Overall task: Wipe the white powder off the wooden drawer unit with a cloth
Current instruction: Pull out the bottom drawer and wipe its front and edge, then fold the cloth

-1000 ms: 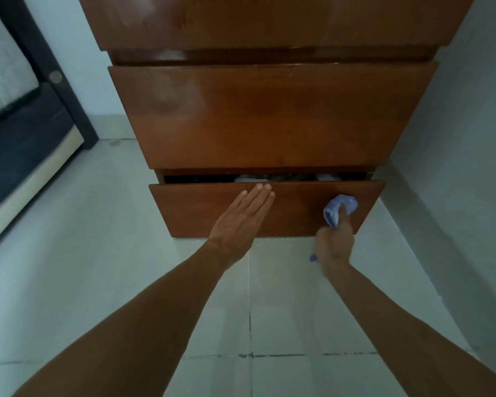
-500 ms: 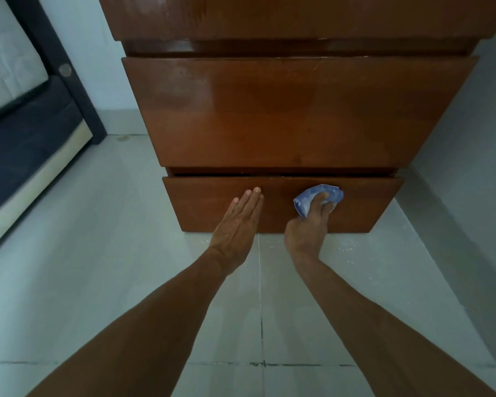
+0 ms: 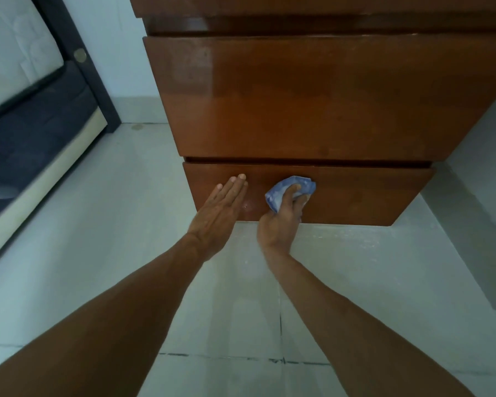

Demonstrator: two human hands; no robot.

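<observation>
A glossy brown wooden drawer unit point(image 3: 312, 96) fills the top of the head view. Its bottom drawer point(image 3: 364, 196) is pushed almost fully in. My left hand point(image 3: 219, 210) lies flat, fingers together, against the left part of that drawer's front. My right hand point(image 3: 281, 222) is closed around a crumpled blue cloth point(image 3: 281, 191) and presses it on the drawer front just right of the left hand. Faint white powder dusts the left part of the middle drawer front point(image 3: 189, 70) and the floor under the unit point(image 3: 355, 242).
A dark bed frame with a white mattress point(image 3: 26, 90) stands at the left. Pale floor tiles point(image 3: 112, 224) stretch in front of the unit. A light wall point(image 3: 484, 167) runs close along the unit's right side.
The bottom drawer, open a second ago, has been pushed in. My right hand with the cloth has slid left along the drawer front, toward my left hand. The view has shifted left.
</observation>
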